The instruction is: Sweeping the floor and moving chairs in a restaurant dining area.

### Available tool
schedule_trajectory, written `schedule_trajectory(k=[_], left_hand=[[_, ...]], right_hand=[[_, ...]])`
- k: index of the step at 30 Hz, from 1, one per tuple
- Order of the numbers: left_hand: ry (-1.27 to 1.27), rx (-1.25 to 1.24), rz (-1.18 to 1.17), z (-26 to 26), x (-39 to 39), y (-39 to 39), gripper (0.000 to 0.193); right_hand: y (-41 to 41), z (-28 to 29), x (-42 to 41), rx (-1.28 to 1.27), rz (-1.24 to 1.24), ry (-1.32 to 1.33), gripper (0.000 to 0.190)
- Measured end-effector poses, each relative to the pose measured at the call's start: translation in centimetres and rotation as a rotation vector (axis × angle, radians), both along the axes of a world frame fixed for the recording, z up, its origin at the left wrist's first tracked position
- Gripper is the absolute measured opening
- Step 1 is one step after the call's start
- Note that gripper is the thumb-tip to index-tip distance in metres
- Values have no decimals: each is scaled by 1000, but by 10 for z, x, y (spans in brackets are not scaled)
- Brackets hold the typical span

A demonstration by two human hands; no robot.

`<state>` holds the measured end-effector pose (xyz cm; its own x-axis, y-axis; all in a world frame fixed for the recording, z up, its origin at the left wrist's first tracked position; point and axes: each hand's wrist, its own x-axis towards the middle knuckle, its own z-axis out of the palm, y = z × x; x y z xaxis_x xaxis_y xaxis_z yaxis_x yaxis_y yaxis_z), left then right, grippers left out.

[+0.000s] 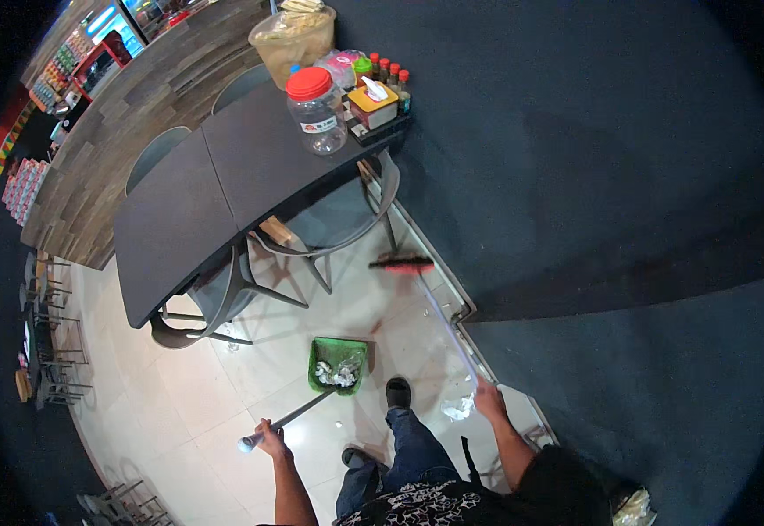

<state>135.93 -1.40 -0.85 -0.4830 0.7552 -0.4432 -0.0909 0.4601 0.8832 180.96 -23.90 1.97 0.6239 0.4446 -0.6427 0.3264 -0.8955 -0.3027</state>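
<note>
My left hand [273,439] grips the upper end of a long dustpan handle [300,413]. At its far end the green plastic dustpan [338,344] rests on the tiled floor, holding crumpled foil-like litter [338,373] and clear plastic. My right hand [489,402] is closed around a pale broom handle [449,329]. The broom head [403,264], red with dark bristles, touches the floor by the wall base, near a chair leg. On the floor beside my right hand lies a crumpled white wrapper [459,407], apart from the dustpan.
A dark table [178,230] stands ahead with grey chairs [336,214] around it. On it are a red-lidded jar [319,118], a tissue box [373,105], sauce bottles and a large tub [293,43]. A dark wall [586,197] borders my right side. More chairs [125,503] stand at lower left.
</note>
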Motion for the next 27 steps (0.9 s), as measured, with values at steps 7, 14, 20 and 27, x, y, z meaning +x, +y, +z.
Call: schedule_trajectory(k=[7,14,20,27], left_hand=[[-20,-33,-60,-7,-3,-4,22],[-1,-19,-114,-29,-33,0,20],[81,47,-267,-27,-80,9,17],[313,216,-545,-12,-107,-2,18]], right_hand=[[-9,-94,-2,-128,-55,12,50],[-126,-6,-124,-21,-341,174,41],[-81,-58,-102,30,-231,-40,37],[-68,-74,-239,-1,-334,142,45]])
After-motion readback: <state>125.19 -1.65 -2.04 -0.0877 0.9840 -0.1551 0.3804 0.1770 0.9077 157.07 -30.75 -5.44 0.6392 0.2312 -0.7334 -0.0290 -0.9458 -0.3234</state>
